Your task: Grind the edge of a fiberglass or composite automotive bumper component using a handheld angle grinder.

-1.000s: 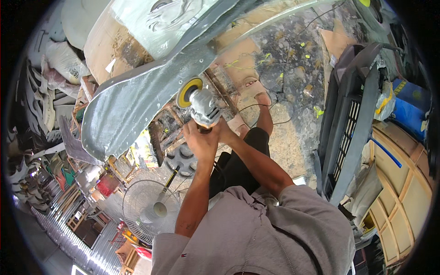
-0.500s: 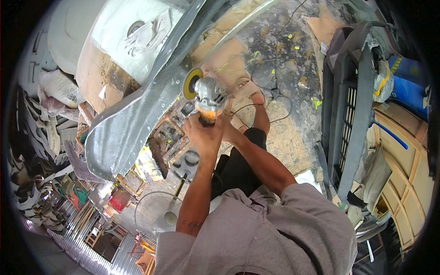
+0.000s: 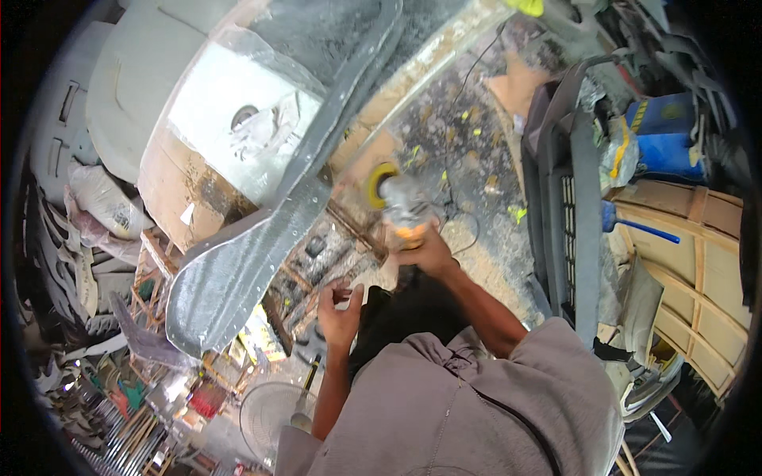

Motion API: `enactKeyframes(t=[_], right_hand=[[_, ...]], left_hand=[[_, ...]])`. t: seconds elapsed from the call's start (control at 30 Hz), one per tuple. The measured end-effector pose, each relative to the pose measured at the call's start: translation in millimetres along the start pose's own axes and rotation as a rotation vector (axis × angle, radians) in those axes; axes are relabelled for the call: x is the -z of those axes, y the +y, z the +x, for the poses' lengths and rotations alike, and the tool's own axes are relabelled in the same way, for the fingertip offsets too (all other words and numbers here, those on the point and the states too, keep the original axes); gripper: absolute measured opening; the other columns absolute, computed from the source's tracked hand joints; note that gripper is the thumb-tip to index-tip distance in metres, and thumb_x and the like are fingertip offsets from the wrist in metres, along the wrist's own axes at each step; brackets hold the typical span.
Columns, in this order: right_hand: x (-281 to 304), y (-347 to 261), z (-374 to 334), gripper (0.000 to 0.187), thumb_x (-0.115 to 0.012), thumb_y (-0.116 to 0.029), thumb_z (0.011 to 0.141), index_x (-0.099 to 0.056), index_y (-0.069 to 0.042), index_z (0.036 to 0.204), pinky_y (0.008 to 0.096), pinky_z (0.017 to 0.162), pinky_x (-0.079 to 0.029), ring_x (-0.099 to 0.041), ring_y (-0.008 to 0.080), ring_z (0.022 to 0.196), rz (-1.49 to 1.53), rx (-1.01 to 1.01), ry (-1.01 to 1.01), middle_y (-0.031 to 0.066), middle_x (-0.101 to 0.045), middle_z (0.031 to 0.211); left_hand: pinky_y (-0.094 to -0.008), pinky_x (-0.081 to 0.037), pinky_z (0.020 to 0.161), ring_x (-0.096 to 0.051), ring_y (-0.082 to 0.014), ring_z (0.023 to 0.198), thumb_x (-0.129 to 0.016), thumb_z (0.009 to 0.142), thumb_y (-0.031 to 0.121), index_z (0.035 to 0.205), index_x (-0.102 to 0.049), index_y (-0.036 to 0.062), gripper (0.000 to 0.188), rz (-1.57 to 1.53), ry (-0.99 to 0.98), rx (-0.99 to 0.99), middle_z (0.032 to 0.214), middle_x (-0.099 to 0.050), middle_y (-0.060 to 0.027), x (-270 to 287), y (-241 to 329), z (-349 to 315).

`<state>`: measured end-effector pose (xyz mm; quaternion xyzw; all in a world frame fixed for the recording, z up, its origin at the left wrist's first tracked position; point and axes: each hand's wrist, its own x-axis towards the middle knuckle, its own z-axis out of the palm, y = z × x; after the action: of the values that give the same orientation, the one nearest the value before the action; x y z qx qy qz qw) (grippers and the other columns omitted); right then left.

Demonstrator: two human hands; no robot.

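The right hand [image 3: 429,252] grips the grinder [image 3: 406,208] at mid-frame, its yellow disc [image 3: 373,187] apart from the grey panel [image 3: 230,270] at centre left. Lower, left of centre, the left hand [image 3: 340,314] is loosely curled, thumb and fingers apart.

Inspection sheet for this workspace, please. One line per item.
Surface: black-and-tan stained floor, strewn with small yellow-green scraps.
Work items: silver-and-orange handheld power tool with round yellow disc; long curved grey panel, apart from the disc.
Clutter: round wire-cage fan at lower left; blue plastic container at right.
Hands: right hand grips the tool; left hand empty, fingers partly curled.
Cables: thin black cable looped on the floor; ends can't be traced.
Surroundings: dark-grey bumper with slatted grille and pale wood-framed panel, both at right.
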<state>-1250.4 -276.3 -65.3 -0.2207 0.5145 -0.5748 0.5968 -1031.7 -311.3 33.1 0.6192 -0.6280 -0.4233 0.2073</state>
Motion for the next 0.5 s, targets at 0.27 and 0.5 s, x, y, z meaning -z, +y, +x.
enactKeyframes(t=[0.27,0.5], right_hand=[[107.0,-187.6,-103.2,0.035,-0.062,0.008,0.060,-0.060,-0.004,0.093,0.0266,0.058,-0.048,-0.060,0.0136,0.067,-0.284,0.153,0.568,0.0031,-0.063,0.082],[100.9,-269.8,-227.0,0.034,-0.065,0.008,0.062,-0.059,0.000,0.094,0.0283,0.062,-0.050,-0.061,0.0154,0.069,-0.473,0.347,0.941,0.0052,-0.062,0.080]], left_hand=[[-0.0294,-0.052,0.070,-0.065,-0.0163,0.071,-0.072,0.084,0.015,0.098,-0.061,-0.0025,0.025,-0.131,-0.015,-0.043,0.080,-0.068,-0.0108,58.1,-41.1,-7.9],[-0.0317,-0.052,0.072,-0.066,-0.0199,0.075,-0.071,0.086,0.024,0.098,-0.064,-0.0015,0.029,-0.060,-0.095,-0.130,0.084,-0.069,-0.0133,70.8,-68.9,7.9]])
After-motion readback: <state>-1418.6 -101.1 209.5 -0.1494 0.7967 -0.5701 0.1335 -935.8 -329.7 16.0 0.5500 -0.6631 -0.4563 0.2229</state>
